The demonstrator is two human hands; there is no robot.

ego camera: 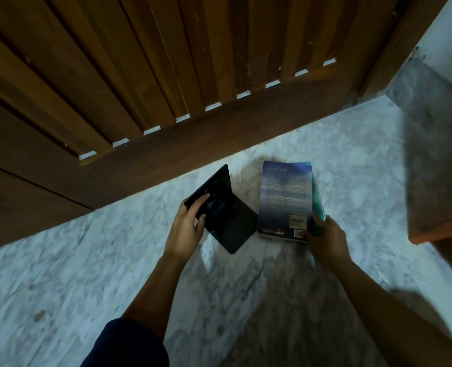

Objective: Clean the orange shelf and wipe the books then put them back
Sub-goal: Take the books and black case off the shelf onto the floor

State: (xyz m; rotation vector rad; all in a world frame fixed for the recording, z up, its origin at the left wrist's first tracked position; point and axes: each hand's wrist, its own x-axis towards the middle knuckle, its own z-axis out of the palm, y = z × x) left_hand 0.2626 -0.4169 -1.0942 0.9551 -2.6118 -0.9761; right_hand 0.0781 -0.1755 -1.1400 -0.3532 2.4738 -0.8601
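pale marble floor fills the lower half of the head view, and a dark slatted wooden door rises behind it. at the right margin an orange-brown edge shows, perhaps the shelf; we cannot tell.

the books lie flat on the floor near the door, not on any shelf. a blue book is on top, back cover up, with a green book under it showing only along the right side. their long axis runs away from us toward the door, leaning slightly left at the far end.

our right hand is at the stack's near right corner, with the fingers curled round the edge and the thumb by the barcode, so it grasps the stack. the rest of the stack stretches straight ahead of those fingers, and we judge that any lift would start from this corner.

our left hand is busy just beside the stack. its fingers clasp the raised leaf of a black piece bent into an l, a bookend or a cover. the flat leaf of that piece reaches almost to the blue book's left edge.

on the blue cover we read "bentang" and "mizan" at the near left, and there is a price sticker and a barcode at the near right. the title and blurb are too blurred to read.
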